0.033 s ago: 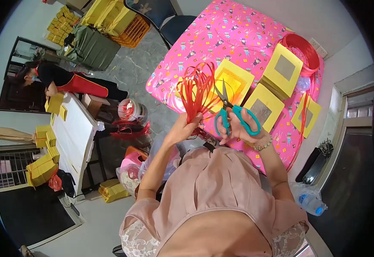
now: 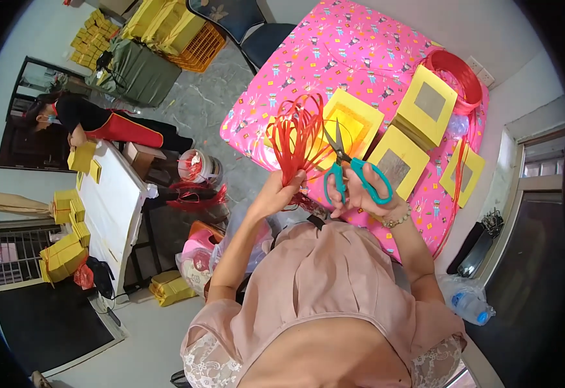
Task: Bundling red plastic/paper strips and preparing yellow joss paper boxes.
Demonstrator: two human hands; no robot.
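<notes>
My left hand (image 2: 278, 193) is closed around the lower end of a looped bundle of red plastic strapping (image 2: 295, 136), whose loops fan out above the fist. In my right hand (image 2: 366, 194) is a pair of scissors (image 2: 339, 145) with teal handles, fingers through the grips. The blades are parted a little and point up and away, just right of the red loops. Behind the scissors, on the pink patterned table cover (image 2: 282, 77), lies a stack of yellow paper (image 2: 360, 116) with an orange printed square. Part of the yellow paper behind the red bundle is hidden.
More yellow paper stacks (image 2: 429, 103) with silvery squares sit on the right of the table, beside a red strapping coil (image 2: 460, 84). At left, a person (image 2: 95, 119) leans over a white table (image 2: 117, 187). A bucket (image 2: 200, 167) with red scraps stands between the tables; a chair (image 2: 263, 42) is behind.
</notes>
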